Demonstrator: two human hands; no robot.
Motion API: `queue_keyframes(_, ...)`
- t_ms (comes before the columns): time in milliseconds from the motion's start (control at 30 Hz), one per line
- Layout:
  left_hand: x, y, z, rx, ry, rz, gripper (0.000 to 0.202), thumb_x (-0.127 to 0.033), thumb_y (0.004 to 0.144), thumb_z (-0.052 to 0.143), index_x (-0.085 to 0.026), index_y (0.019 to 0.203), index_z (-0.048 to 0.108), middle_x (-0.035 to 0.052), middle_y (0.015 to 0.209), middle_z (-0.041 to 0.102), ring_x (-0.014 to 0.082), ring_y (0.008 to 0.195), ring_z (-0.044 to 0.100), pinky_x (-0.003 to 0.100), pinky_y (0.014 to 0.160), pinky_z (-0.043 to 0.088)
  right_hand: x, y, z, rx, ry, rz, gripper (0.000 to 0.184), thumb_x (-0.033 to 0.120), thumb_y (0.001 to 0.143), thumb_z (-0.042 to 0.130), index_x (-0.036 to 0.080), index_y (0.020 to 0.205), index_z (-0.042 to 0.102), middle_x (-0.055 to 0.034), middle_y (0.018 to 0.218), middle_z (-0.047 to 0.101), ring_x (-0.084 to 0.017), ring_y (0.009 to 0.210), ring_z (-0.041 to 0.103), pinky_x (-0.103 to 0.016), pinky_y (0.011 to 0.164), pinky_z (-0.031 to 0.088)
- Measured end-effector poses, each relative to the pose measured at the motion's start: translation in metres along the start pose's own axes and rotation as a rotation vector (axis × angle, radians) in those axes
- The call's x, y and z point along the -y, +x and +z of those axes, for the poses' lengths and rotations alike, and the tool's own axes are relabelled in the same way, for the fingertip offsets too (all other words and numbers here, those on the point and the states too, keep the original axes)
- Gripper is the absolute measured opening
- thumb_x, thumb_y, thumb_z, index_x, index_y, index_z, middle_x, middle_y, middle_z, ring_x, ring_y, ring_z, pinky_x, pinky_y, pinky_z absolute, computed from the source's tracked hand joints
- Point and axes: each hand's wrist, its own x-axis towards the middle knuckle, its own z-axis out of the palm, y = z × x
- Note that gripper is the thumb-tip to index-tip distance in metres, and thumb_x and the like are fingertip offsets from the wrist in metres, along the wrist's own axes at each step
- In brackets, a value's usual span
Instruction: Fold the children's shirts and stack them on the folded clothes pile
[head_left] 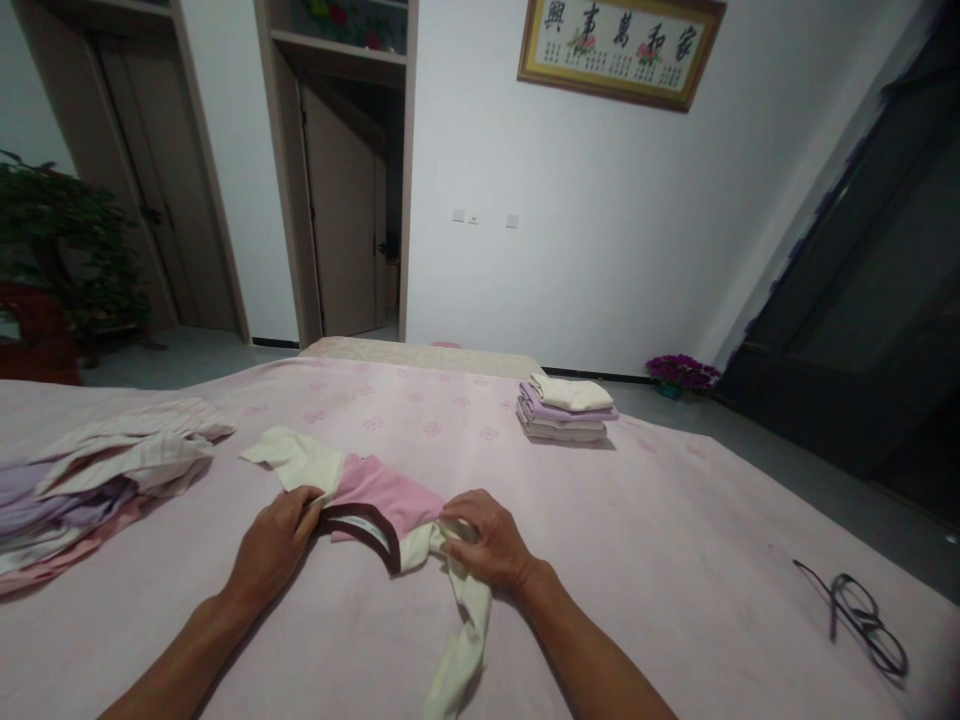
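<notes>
Your left hand (274, 545) and right hand (484, 540) apart, both clutching a pink-and-cream long-sleeved top (382, 495) on the pink bedsheet (637, 540), one cream sleeve (465, 640) pointing down toward you, the other cream sleeve (289, 460) pointing up-left

The top (382, 495) is pink with cream sleeves and a dark brown collar. The sheet (675, 560) is pale pink with darker pink flowers. The stack (566, 410) shows cream and lilac; the pile (90, 490) shows lilac, cream and pink.
</notes>
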Motion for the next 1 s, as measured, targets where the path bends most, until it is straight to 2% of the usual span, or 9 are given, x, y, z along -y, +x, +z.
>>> queue_keyframes(100,-0.002,-0.003,-0.001,-0.071,-0.032,-0.015,0.030,-0.047,0.097,0.042,-0.024,0.100,0.060,0.0043,0.094,0.072,0.0225,0.086,0.069,0.032,0.078,0.049,0.005,0.001,0.005,0.079,-0.088,-0.048,0.046,0.037,0.069,0.084,0.024,0.112,0.073,-0.0083,0.112,0.073,-0.025,0.100,0.064,-0.038,0.091,0.049)
queue_keyframes(267,-0.006,-0.008,-0.003,-0.144,-0.136,-0.008,0.032,-0.049,0.097,0.043,-0.025,0.110,0.059,0.0025,0.097,0.073,0.0192,0.077,0.070,0.028,0.072,0.051,0.013,0.002,0.007,0.077,-0.139,0.016,0.012,0.022,0.084,0.065,0.021,0.093,0.073,-0.0071,0.099,0.074,-0.023,0.094,0.063,-0.036,0.088,0.046)
queue_keyframes(333,-0.009,-0.009,-0.004,-0.152,-0.165,0.006,0.034,-0.048,0.098,0.043,-0.025,0.117,0.058,0.0020,0.096,0.073,0.0181,0.074,0.070,0.027,0.070,0.052,0.011,0.003,0.007,-0.017,-0.058,0.131,0.013,0.021,0.086,0.059,0.021,0.091,0.071,-0.0065,0.095,0.073,-0.022,0.091,0.063,-0.035,0.086,0.045)
queue_keyframes(467,-0.010,-0.009,-0.004,-0.115,-0.171,0.105,0.039,-0.048,0.098,0.044,-0.024,0.125,0.057,0.0023,0.092,0.072,0.0184,0.077,0.070,0.028,0.073,0.054,-0.005,0.006,0.008,-0.383,0.311,0.535,0.021,0.035,0.091,0.051,0.020,0.088,0.065,-0.0022,0.082,0.068,-0.019,0.076,0.060,-0.029,0.071,0.046)
queue_keyframes(533,-0.007,-0.007,-0.003,-0.038,-0.144,0.205,0.042,-0.050,0.095,0.053,-0.024,0.127,0.059,0.0054,0.102,0.073,0.0208,0.089,0.071,0.031,0.081,0.055,-0.014,0.008,0.007,-0.525,0.482,0.665,0.026,0.044,0.088,0.053,0.020,0.085,0.062,0.0006,0.074,0.063,-0.017,0.068,0.056,-0.027,0.063,0.045)
queue_keyframes(633,-0.001,-0.005,-0.001,0.059,-0.051,0.341,0.055,-0.052,0.083,0.069,-0.027,0.131,0.062,0.0099,0.126,0.069,0.0282,0.116,0.065,0.040,0.098,0.052,-0.023,0.008,0.005,-0.612,0.618,0.750,0.031,0.050,0.081,0.060,0.020,0.086,0.062,0.0011,0.072,0.063,-0.017,0.066,0.056,-0.027,0.062,0.045)
queue_keyframes(700,0.003,-0.004,0.002,0.088,0.006,0.357,0.055,-0.052,0.081,0.071,-0.029,0.131,0.064,0.0099,0.132,0.067,0.0300,0.122,0.062,0.043,0.102,0.050,-0.024,0.008,0.005,-0.620,0.652,0.769,0.032,0.050,0.078,0.063,0.019,0.088,0.064,-0.0005,0.076,0.066,-0.018,0.069,0.059,-0.028,0.064,0.047)
queue_keyframes(867,0.006,-0.001,0.009,0.081,0.026,0.271,0.031,-0.040,0.090,0.058,-0.028,0.115,0.073,0.0080,0.127,0.071,0.0274,0.120,0.064,0.043,0.103,0.050,-0.023,0.009,0.007,-0.512,0.615,0.763,0.031,0.048,0.079,0.061,0.020,0.093,0.066,-0.0044,0.087,0.070,-0.021,0.079,0.063,-0.031,0.071,0.050)
queue_keyframes(1000,0.006,0.005,0.009,0.026,-0.038,0.175,0.033,-0.043,0.091,0.052,-0.024,0.108,0.073,0.0095,0.116,0.075,0.0285,0.113,0.067,0.044,0.102,0.050,-0.023,0.011,0.004,-0.407,0.615,0.707,0.038,0.054,0.078,0.065,0.019,0.092,0.068,-0.0052,0.088,0.071,-0.022,0.081,0.064,-0.032,0.074,0.050)
